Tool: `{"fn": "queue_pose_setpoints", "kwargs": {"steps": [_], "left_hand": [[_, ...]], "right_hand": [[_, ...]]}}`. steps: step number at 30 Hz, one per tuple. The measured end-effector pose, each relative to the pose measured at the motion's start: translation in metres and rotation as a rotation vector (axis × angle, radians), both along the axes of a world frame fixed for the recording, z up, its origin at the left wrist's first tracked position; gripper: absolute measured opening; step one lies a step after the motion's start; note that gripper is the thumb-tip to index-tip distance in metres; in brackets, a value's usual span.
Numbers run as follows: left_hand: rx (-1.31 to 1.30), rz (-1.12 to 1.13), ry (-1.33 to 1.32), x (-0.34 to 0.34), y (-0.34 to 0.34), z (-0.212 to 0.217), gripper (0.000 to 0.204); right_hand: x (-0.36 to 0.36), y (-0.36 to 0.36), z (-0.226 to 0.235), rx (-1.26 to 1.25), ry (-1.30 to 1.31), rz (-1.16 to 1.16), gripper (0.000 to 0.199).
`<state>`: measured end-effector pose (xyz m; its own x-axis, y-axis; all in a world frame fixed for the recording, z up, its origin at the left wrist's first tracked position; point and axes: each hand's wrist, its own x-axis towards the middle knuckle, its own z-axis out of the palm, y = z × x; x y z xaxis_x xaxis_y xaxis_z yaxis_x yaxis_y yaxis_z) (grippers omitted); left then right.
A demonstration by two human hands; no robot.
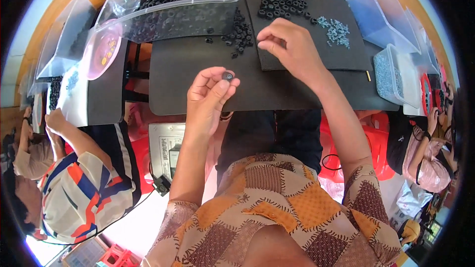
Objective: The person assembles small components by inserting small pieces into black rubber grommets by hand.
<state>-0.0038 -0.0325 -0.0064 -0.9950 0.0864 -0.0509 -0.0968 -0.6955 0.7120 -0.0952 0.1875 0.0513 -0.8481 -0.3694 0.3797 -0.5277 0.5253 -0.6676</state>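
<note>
My left hand (209, 91) is closed, pinching a small round black part (227, 75) with a pale centre between thumb and fingertips above the black table. Farther right, my right hand (292, 47) hovers over the left edge of a black foam mat (316, 54). Its thumb and index finger are curled together, and whatever they may hold is too small to make out. Just left of those fingertips lies a loose heap of black ring-shaped parts (241, 34). On the mat are more black rings (282, 6) and a scatter of tiny bluish clear pieces (336, 32).
A large clear bin (188, 1) of black rings stands at the back left. To the right are a clear tub (388, 76) of bluish pieces and a tall clear bin (378, 12). A pink dish (101, 39) sits at left. Co-workers sit on both sides.
</note>
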Motion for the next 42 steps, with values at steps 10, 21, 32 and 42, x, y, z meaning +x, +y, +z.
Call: {"fn": "queue_pose_setpoints", "kwargs": {"steps": [10, 21, 32, 42], "left_hand": [[0.044, -0.015, -0.011, -0.009, -0.008, -0.004, 0.027], [0.007, -0.095, -0.028, -0.01, 0.017, -0.001, 0.03], [-0.172, -0.168, 0.071, -0.011, 0.049, -0.002, 0.026], [-0.325, -0.123, 0.106, -0.004, 0.062, 0.001, 0.024]], "right_hand": [[-0.024, -0.025, -0.026, 0.427, 0.087, -0.091, 0.019], [0.028, 0.007, -0.003, -0.224, -0.412, 0.018, 0.015], [0.071, 0.027, -0.008, -0.324, -0.251, 0.044, 0.011], [0.079, 0.033, -0.02, -0.365, -0.131, -0.015, 0.012]]}}
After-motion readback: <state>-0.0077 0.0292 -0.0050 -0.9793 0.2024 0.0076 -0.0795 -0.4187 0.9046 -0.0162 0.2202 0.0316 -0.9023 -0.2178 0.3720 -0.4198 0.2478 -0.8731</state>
